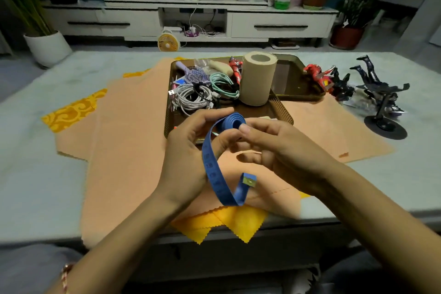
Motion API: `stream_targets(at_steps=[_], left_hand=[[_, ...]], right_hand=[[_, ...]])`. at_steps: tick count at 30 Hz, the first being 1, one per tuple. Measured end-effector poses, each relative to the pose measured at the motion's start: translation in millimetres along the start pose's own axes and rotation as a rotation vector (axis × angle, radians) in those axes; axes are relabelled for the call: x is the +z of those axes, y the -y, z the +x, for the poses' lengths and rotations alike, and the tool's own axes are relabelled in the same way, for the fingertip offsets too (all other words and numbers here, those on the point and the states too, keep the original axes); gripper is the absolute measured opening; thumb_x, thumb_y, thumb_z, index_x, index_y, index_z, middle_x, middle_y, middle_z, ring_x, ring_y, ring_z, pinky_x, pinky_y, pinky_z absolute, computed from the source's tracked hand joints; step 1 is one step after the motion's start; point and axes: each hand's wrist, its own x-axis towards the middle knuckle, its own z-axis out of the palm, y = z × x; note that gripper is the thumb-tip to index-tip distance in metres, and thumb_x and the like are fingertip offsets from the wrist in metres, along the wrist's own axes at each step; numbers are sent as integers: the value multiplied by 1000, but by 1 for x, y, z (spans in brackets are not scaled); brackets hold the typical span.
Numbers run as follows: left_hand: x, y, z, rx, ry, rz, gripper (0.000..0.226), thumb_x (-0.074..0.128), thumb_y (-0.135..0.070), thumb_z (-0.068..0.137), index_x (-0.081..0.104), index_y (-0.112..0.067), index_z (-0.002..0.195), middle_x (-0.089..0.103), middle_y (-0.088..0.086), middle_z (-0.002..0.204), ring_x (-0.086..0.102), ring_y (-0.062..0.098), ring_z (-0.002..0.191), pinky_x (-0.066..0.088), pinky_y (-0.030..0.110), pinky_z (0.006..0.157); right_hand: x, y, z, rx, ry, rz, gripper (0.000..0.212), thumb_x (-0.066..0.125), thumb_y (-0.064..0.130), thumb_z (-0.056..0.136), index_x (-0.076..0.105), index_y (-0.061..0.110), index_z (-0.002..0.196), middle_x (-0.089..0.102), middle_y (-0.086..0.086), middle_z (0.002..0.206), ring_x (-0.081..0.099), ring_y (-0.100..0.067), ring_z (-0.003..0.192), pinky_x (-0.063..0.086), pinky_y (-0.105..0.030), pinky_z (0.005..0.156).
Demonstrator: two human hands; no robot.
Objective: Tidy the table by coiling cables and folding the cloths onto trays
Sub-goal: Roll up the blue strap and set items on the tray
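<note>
Table [35,174] under both forearms, orange cloths [131,138] spread beneath hands, tray [285,113] w/ coiled cables [193,96] just beyond. L hand [188,150] & R hand [286,153] raised, fingers curled, pinching blue tape measure [210,162] coil btwn them; loose tail hangs below.

Colours noted: blue, peach & yellow dominate.
A blue tape measure [212,169] w/ dark numerals & a brass-coloured end clip [249,180] is seen. Peach cloths [128,126] are plain, and the yellow cloth [71,112] is printed w/ paler swirls. White cable [191,99], mint-green cable [222,81], dark brown tray [285,114], beige paper roll [256,79], pale grey-blue table [35,174], red figure [317,74] & blk figures [377,88] are also noted.
</note>
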Motion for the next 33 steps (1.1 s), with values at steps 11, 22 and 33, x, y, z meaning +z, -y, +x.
stream_targets(at_steps=[11, 22, 33], left_hand=[[-28, 5, 13, 67, 211, 255, 40, 66, -9, 79, 57, -31, 112, 60, -12, 113, 56, 0, 108, 43, 16, 93], [-56, -9, 30, -567, 209, -204, 17, 57, -26, 82, 63, -20, 97, 73, 3, 87, 70, 16, 74, 58, 27, 63], [-63, -1, 27, -764, 320, -71, 24, 63, -41, 64, 66, -17, 61, 53, -3, 51, 53, 5, 45, 47, 16, 44]], right_hand=[[13, -4, 17, -142, -228, -60, 21, 49, 8, 93, 62, 3, 107, 68, -10, 97, 66, -16, 85, 58, -26, 73], [15, 8, 27, -272, -104, -629, 18, 57, 4, 89, 66, 15, 100, 69, 6, 91, 64, 4, 80, 49, -10, 69], [21, 9, 40, -254, -16, -765, 18, 65, 7, 84, 69, 9, 101, 67, 9, 83, 61, 5, 68, 50, -13, 68]])
